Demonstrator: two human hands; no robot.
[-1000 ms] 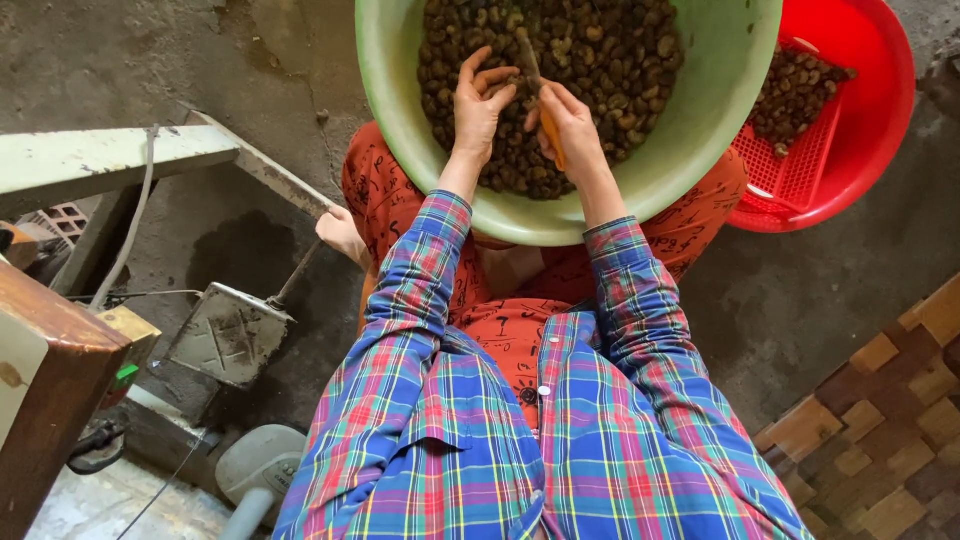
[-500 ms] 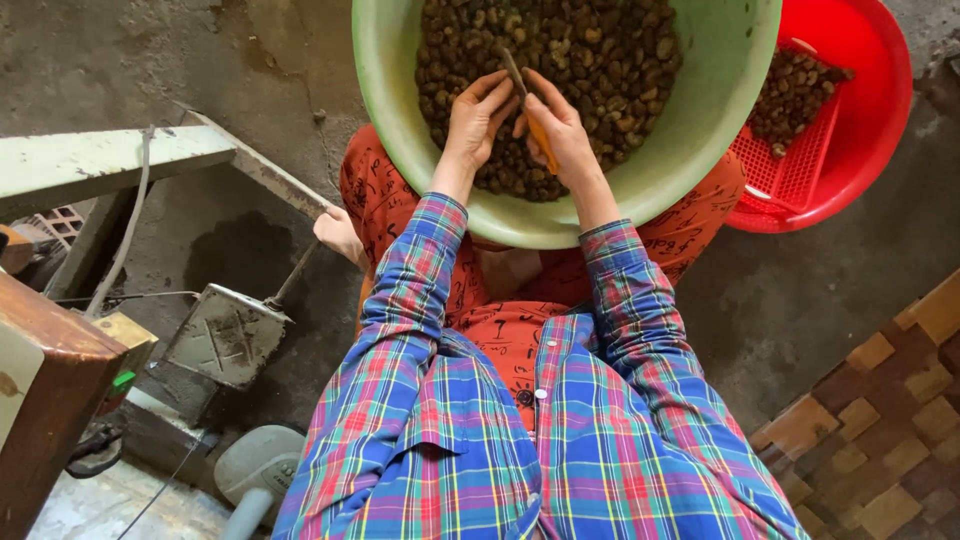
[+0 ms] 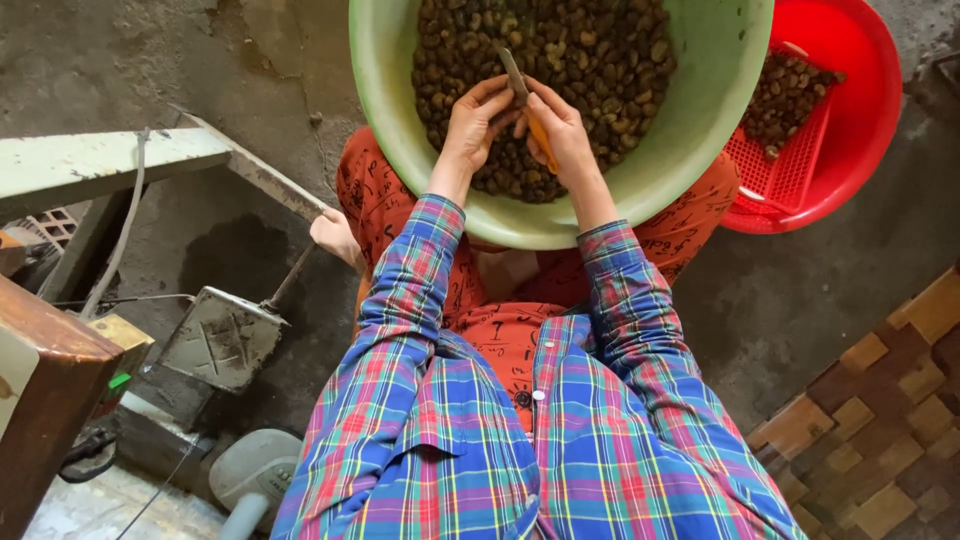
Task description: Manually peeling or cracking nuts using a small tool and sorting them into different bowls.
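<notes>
A large pale green basin (image 3: pixel 390 110) rests on my lap, filled with several dark brown nuts (image 3: pixel 590 50). Both hands work over the nuts in its near half. My right hand (image 3: pixel 562 135) grips a small knife (image 3: pixel 525 95) with an orange handle, its blade pointing up and away. My left hand (image 3: pixel 472 122) is curled close against the blade, fingers pinched on a single nut that is mostly hidden. The two hands touch at the fingertips.
A red basin (image 3: pixel 860 130) holding a red mesh basket (image 3: pixel 790 165) of more nuts stands at the right on the concrete floor. At the left are a pale metal beam (image 3: pixel 100 160), a wooden block (image 3: pixel 45 390), a metal pedal plate (image 3: pixel 215 340) and my bare foot (image 3: pixel 335 237).
My hands have come together and shifted slightly up in the basin. The left fingers have closed around a nut against the knife blade.
</notes>
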